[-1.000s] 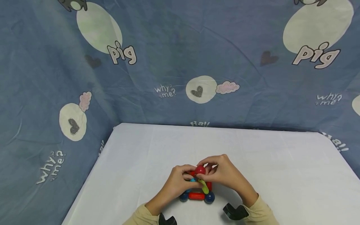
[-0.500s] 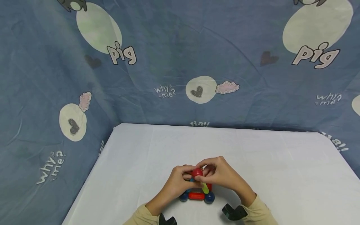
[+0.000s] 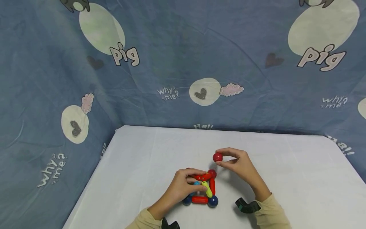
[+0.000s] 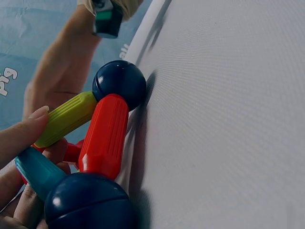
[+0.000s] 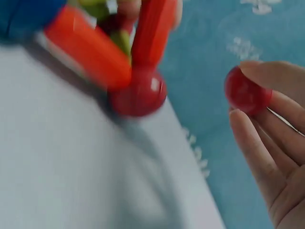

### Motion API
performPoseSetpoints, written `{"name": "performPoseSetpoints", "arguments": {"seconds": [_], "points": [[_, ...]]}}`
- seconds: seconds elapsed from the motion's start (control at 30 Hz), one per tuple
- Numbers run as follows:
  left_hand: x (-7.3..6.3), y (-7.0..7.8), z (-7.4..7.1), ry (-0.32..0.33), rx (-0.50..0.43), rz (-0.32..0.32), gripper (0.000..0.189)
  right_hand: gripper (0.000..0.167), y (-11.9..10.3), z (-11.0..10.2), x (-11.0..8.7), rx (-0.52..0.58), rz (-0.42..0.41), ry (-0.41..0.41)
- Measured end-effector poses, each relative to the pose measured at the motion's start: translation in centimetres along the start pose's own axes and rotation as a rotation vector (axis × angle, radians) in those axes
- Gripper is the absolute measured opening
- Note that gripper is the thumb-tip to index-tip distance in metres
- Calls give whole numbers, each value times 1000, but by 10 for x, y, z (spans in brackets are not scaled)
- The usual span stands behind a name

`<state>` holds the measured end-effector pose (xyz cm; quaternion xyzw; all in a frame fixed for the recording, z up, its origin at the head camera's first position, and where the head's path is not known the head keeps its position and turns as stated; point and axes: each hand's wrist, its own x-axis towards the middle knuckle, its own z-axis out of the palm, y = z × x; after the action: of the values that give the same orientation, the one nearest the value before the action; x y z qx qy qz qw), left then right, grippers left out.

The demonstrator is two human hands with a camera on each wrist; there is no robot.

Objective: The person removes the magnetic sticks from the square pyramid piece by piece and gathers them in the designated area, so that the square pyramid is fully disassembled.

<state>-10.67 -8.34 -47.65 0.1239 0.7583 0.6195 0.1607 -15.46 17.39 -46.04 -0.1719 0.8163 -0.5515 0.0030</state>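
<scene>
A small frame of magnetic sticks and balls stands on the table. It has a red stick [image 3: 199,199] between two dark blue balls [image 3: 213,201], plus a red ball [image 3: 212,173] at the far right corner. A yellow-green stick [image 4: 66,119] and a light blue stick [image 4: 40,172] slant up from the blue balls. My left hand [image 3: 181,184] grips the frame's upper sticks, its thumb against the yellow-green one; part of the frame is hidden behind it. Above and beyond the frame, my right hand [image 3: 237,163] pinches a loose red ball [image 5: 247,91] between thumb and fingers.
The white table [image 3: 148,146] spreads around the frame on all sides. A printed blue cloth [image 3: 160,57] hangs behind and at the left. A dark camera mount [image 3: 247,206] sits at the right wrist, and another [image 3: 170,224] at the left.
My right hand has lifted the red ball off the top of the sticks and carried it away and to the right. The yellow-green stick's upper end now shows. My left hand stays in place.
</scene>
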Motion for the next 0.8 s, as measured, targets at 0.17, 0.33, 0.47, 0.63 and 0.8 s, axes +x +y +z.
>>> {"name": "performPoseSetpoints", "arguments": {"seconds": [0.17, 0.33, 0.47, 0.63, 0.8], "points": [[-1, 0, 0, -2, -12, -7, 44, 37, 26, -10, 2, -42, 76, 84], [0, 0, 0, -5, -13, -8, 44, 41, 47, -18, 0, -107, 103, 107], [0, 0, 0, -6, -11, -7, 44, 42, 56, -20, -2, -153, 130, 121], [0, 0, 0, -6, -11, -5, 44, 41, 58, -21, -2, -156, 152, 130], [0, 0, 0, -5, -7, -5, 44, 43, 56, -21, -3, -135, 155, 108]]}}
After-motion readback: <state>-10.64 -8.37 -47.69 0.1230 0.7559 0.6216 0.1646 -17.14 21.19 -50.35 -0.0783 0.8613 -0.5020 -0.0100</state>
